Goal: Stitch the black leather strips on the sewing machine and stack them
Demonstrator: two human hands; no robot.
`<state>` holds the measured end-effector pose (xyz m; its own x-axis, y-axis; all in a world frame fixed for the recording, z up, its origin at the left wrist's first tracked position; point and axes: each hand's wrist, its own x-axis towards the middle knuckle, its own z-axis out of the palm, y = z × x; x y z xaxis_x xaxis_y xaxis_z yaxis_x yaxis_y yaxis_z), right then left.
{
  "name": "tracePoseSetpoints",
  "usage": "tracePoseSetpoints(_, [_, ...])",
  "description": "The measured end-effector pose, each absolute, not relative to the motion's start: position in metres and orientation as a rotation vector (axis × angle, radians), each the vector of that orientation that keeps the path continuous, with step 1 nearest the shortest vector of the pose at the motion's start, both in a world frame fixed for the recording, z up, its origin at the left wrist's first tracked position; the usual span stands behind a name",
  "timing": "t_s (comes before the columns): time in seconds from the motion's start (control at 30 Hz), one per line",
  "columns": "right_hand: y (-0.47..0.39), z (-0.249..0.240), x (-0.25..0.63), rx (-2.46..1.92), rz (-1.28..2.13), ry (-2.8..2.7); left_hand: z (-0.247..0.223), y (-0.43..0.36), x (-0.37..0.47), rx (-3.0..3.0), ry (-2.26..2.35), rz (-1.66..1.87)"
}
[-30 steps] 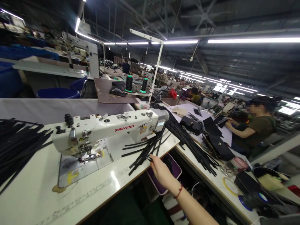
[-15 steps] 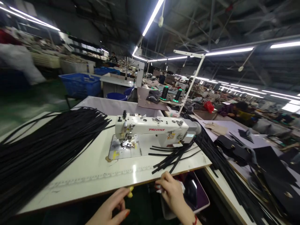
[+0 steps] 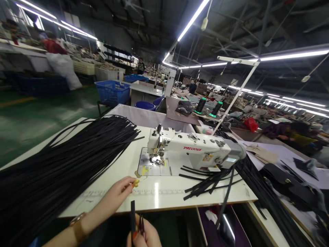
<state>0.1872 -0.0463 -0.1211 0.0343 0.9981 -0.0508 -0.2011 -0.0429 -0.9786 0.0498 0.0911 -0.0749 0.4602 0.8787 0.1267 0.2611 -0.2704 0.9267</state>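
Strap (image 3: 133, 216) with lower part out of view, yellow piece (image 3: 136, 183) indistinct

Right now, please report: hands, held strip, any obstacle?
Left hand pinching yellow piece. Right hand holding black strip, pointed tool. Possible obstacle: strip pile left of sewing machine.

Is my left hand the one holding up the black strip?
No, the left hand pinches something small and yellow, while the right hand holds the black strip.

Red "PRECIOUS" lettering (image 3: 192, 149) on white sewing machine (image 3: 205, 145).
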Motion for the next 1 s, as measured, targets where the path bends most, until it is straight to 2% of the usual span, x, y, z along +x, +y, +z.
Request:
tracePoseSetpoints(0.2, [0.04,-0.088,0.231,-1.338,1.229,-1.002,-0.102,0.169,0.072,2.261,0.974,0.782])
tracePoseSetpoints(0.4, [0.119,-0.105,0.245,-1.458,1.043,-0.946,-0.125,0.196,0.094,2.545,0.958,0.753])
tracePoseSetpoints(0.6, [0.131,-0.122,0.241,-1.512,0.98,-0.989,-0.131,0.2,0.1,2.703,0.914,0.711])
tracePoseSetpoints(1.0, [0.139,-0.116,0.245,-1.531,0.949,-1.079,-0.129,0.196,0.102,2.707,0.97,0.689])
